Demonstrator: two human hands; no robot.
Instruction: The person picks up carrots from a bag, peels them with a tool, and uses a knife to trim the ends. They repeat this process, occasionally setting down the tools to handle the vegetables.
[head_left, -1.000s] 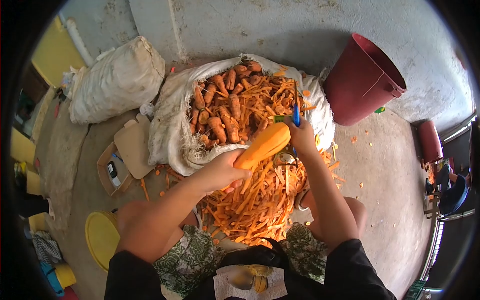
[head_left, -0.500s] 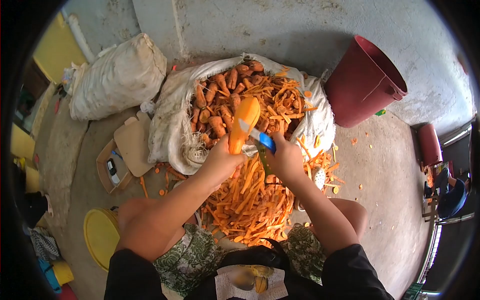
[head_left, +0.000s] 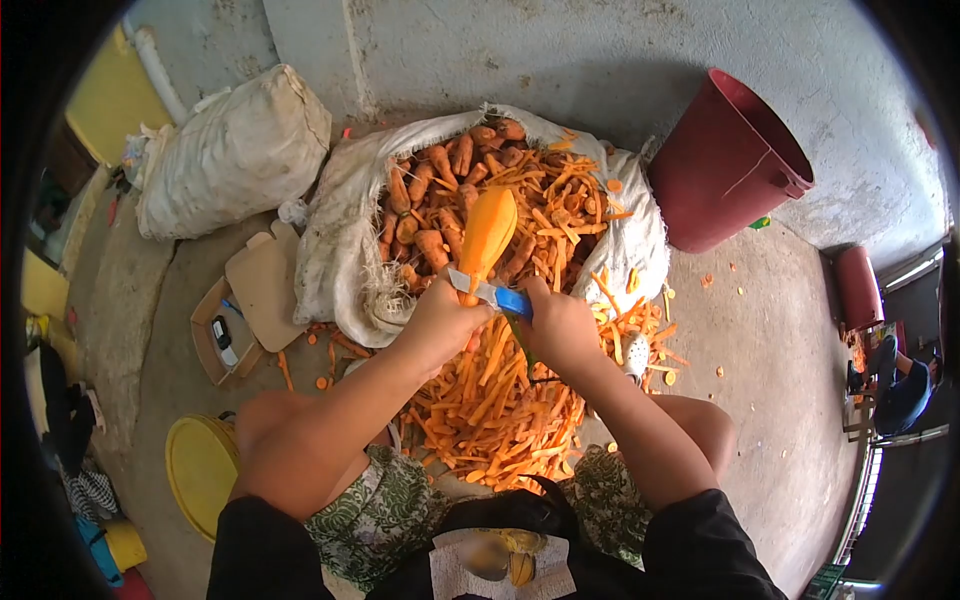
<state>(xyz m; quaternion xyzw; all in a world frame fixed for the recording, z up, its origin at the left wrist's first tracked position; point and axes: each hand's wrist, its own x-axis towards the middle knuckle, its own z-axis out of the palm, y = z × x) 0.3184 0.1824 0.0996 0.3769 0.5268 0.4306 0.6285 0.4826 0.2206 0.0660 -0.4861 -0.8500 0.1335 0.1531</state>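
Note:
A mostly peeled orange carrot points up and away, its lower end wrapped in my left hand. My right hand is closed around a knife with blue wrapping near its blade; the rest of the handle is partly hidden. The blade lies across the carrot's lower part, close to my left fingers. Under both hands spreads a heap of carrot peelings. Just beyond is an open white sack holding whole carrots, with more peelings on its right side.
A dark red bin leans at the back right by the wall. A full white sack lies at the back left. Nearer are an open cardboard box with small items and a yellow bucket. Another person shows at the far right.
The knife blade has slid down the carrot toward my left hand, and my right hand has come slightly lower and nearer. The carrot stays in my left hand.

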